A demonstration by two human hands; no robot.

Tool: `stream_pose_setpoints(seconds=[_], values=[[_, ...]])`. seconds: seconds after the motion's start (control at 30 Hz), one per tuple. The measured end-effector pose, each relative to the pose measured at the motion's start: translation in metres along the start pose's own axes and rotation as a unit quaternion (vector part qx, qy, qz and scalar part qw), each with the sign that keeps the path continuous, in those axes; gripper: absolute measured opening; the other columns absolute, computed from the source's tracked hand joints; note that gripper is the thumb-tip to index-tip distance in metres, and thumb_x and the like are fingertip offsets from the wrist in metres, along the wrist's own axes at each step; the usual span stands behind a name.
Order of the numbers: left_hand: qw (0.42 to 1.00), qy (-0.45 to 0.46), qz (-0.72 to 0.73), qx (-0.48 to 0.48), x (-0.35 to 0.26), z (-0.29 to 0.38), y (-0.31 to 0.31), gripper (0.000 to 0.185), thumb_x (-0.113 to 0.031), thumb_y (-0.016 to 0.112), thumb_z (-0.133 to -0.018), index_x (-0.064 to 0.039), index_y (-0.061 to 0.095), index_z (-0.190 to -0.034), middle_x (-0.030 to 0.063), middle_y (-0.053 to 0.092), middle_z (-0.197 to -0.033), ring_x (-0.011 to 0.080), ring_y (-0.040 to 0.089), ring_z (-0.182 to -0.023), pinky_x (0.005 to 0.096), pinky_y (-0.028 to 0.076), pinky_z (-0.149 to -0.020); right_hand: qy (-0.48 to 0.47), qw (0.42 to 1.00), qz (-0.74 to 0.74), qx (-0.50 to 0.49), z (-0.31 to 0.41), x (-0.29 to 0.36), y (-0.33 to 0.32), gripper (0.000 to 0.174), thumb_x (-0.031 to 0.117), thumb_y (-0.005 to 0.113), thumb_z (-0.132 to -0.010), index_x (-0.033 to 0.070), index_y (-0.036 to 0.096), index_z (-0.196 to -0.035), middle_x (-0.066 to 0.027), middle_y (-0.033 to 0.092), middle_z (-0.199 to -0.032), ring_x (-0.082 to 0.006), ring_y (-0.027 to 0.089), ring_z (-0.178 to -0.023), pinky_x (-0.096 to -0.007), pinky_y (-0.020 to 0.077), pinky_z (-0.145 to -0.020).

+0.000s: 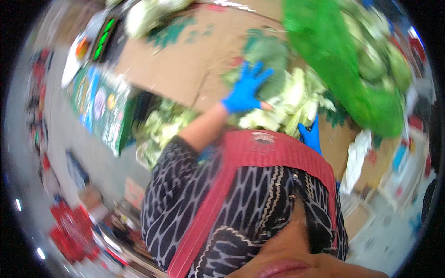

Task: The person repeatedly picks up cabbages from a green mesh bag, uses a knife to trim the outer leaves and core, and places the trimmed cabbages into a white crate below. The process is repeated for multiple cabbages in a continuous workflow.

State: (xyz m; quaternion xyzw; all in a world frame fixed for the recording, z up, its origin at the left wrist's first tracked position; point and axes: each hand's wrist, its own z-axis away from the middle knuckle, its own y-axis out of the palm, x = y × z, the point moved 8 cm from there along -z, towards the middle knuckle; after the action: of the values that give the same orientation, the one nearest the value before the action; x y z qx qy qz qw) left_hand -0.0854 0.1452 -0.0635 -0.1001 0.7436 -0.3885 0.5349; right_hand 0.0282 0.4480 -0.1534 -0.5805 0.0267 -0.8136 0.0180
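Note:
My left hand [247,90], in a blue glove with the thumb tip bare, is spread flat over loose leaves. Under and beyond its fingers lies a broad dark-green leaf [274,69]. Pale cabbage-like leaves [292,99] are heaped between my two hands, against the front of my red apron [278,149]. At the right end of this heap is my blue-gloved right hand [312,135], partly hidden behind the apron. Its thumb and a finger stand apart beside a pale leaf; whether it grips the leaf is unclear. The picture is blurred.
Cardboard [174,66] with green and red print covers the work surface. Green netting or sheeting [323,59] runs beside pale cabbages [372,59] at right. Leaves [163,125] fill a container at left, near a printed plastic package [104,107] and a lit digital display [104,39].

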Motion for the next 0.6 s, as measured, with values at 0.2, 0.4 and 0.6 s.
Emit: stream_pose_setpoints(seconds=[0.2,0.4,0.6], values=[[0.988,-0.061,0.017,-0.144,-0.002,0.071,-0.024,0.112,-0.064,0.079,-0.067,-0.020,0.031,-0.158,0.0242,0.024,-0.161,0.0524,0.017,-0.147,0.0632,0.020,-0.118,0.013,0.996,0.014,0.087,-0.040,0.009,0.123,0.084,0.009,0.065,-0.094,0.006,0.012,-0.159,-0.0156,0.038,-0.152,-0.0270,0.044,-0.135,-0.0395,0.0431,-0.107],[0.893,-0.157,0.286,-0.312,0.027,0.164,-0.043,0.103,-0.035,0.085,-0.073,-0.010,0.031,-0.156,0.0204,0.037,-0.155,0.0354,0.035,-0.144,0.0449,0.029,-0.119,0.012,0.973,0.009,0.231,-0.048,0.011,0.230,0.075,0.017,0.061,-0.098,0.003,0.018,-0.158,-0.0155,0.036,-0.153,-0.0255,0.044,-0.135,-0.0377,0.0411,-0.110],[0.733,-0.367,0.319,-0.476,0.072,0.342,-0.071,0.104,-0.018,0.085,-0.078,0.003,0.020,-0.156,0.0196,0.039,-0.152,0.0271,0.041,-0.137,0.0390,0.037,-0.114,-0.081,0.901,0.054,0.423,0.014,0.029,0.425,0.092,0.019,0.074,-0.086,0.002,0.019,-0.158,-0.0226,0.032,-0.157,-0.0318,0.035,-0.144,-0.0430,0.0307,-0.119]])
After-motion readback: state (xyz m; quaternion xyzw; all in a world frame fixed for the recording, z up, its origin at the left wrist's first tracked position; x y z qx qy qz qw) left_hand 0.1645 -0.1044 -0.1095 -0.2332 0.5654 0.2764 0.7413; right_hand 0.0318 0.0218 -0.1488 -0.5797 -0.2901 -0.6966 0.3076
